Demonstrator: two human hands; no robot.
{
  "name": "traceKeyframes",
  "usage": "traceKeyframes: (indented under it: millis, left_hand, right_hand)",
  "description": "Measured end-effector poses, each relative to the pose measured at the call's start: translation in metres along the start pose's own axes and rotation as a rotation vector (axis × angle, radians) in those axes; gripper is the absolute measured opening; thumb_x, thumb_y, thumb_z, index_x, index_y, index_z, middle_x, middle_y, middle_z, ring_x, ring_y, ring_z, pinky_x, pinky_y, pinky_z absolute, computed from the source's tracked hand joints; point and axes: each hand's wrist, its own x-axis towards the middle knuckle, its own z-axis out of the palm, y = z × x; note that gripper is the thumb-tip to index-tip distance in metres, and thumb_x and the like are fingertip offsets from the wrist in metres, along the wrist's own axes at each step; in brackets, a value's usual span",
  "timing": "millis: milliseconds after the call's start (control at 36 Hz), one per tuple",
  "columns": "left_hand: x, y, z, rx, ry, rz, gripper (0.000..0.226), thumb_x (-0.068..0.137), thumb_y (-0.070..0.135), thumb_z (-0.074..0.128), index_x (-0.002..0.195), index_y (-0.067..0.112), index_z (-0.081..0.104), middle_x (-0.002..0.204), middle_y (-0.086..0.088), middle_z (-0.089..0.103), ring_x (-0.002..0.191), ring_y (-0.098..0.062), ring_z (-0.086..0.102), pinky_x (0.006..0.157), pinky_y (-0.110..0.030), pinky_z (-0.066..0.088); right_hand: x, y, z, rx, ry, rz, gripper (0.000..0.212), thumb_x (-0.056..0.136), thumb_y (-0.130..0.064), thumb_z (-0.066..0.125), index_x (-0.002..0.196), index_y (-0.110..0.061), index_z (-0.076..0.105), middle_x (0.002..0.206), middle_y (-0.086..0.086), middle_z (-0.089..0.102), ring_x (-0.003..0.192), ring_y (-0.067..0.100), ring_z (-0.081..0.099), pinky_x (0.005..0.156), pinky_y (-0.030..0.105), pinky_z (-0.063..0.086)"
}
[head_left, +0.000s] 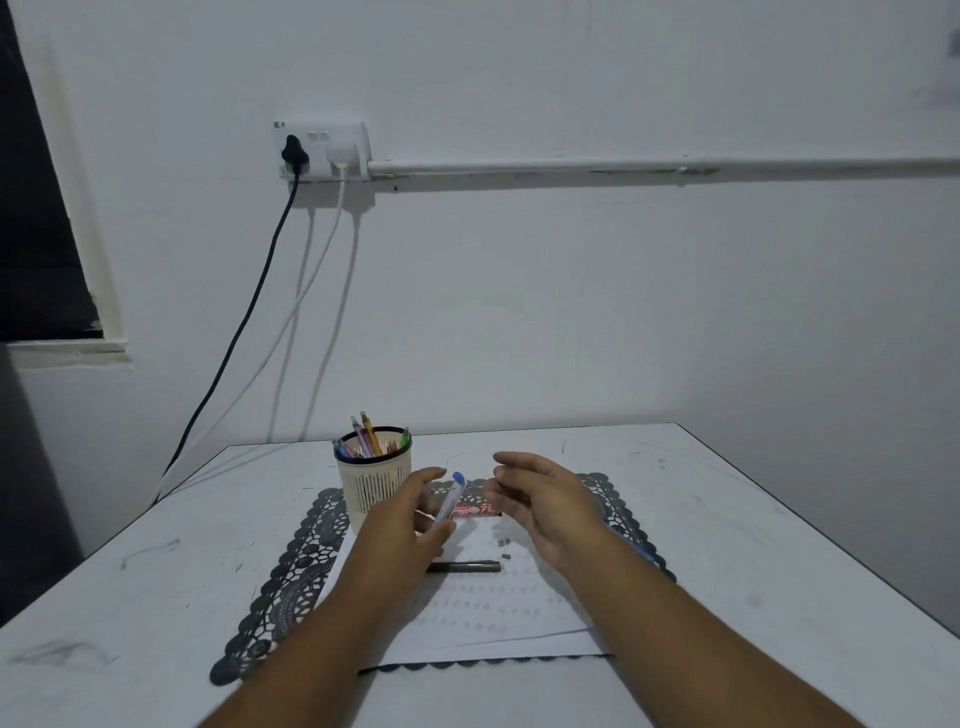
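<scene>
My left hand (402, 525) pinches a clear pen with a blue cap (450, 500), its capped end tilted up and away from me. Just to the right of the pen, my right hand (540, 501) hovers with relaxed, slightly bent fingers and holds nothing. Both hands are above a white sheet of paper (483, 618) that lies on a dark lace placemat (291, 577). On the paper lie a dark pen (470, 567) and two small grey bits (503, 548). A small red packet (475, 511) lies behind the hands.
A cream slotted pen holder (375, 480) with several coloured pens stands at the mat's back left, close to my left hand. The white table (753, 525) meets a white wall. A socket (322, 150) with black and white cables is at the upper left.
</scene>
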Motion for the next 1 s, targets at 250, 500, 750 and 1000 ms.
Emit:
traceKeyframes:
  millis: [250, 500, 750, 1000]
  left_hand:
    - [-0.002, 0.009, 0.005, -0.175, 0.047, -0.014, 0.061, 0.089, -0.001, 0.074, 0.127, 0.044, 0.06, 0.099, -0.003, 0.064, 0.082, -0.023, 0.073, 0.074, -0.039, 0.065]
    - [-0.002, 0.01, 0.01, -0.049, 0.105, 0.021, 0.055, 0.089, 0.005, 0.074, 0.131, 0.038, 0.061, 0.091, 0.005, 0.069, 0.071, -0.013, 0.072, 0.074, -0.046, 0.062]
    - [0.002, 0.008, 0.015, -0.028, 0.066, 0.034, 0.057, 0.092, 0.003, 0.069, 0.129, 0.045, 0.059, 0.091, 0.008, 0.07, 0.074, -0.012, 0.072, 0.075, -0.047, 0.063]
    - [0.023, 0.009, 0.022, 0.094, 0.021, 0.006, 0.054, 0.093, 0.002, 0.067, 0.134, 0.037, 0.061, 0.091, 0.011, 0.067, 0.075, -0.008, 0.07, 0.076, -0.044, 0.062]
  right_hand:
    - [0.002, 0.001, -0.004, -0.081, -0.016, 0.001, 0.023, 0.091, 0.011, 0.069, 0.112, 0.002, 0.07, 0.087, 0.022, 0.074, 0.079, 0.027, 0.073, 0.074, 0.032, 0.062]
    - [0.004, 0.0, -0.007, -0.129, -0.026, 0.023, 0.013, 0.093, 0.008, 0.068, 0.105, 0.003, 0.069, 0.089, 0.02, 0.075, 0.077, 0.028, 0.072, 0.069, 0.036, 0.063]
    - [0.005, -0.006, -0.013, -0.212, 0.017, 0.023, 0.012, 0.099, -0.002, 0.065, 0.11, -0.002, 0.065, 0.093, 0.019, 0.078, 0.065, 0.025, 0.071, 0.058, 0.034, 0.062]
    - [0.013, -0.011, -0.023, -0.225, 0.062, -0.001, 0.011, 0.099, -0.002, 0.063, 0.11, -0.001, 0.066, 0.097, 0.02, 0.078, 0.066, 0.022, 0.069, 0.059, 0.034, 0.061]
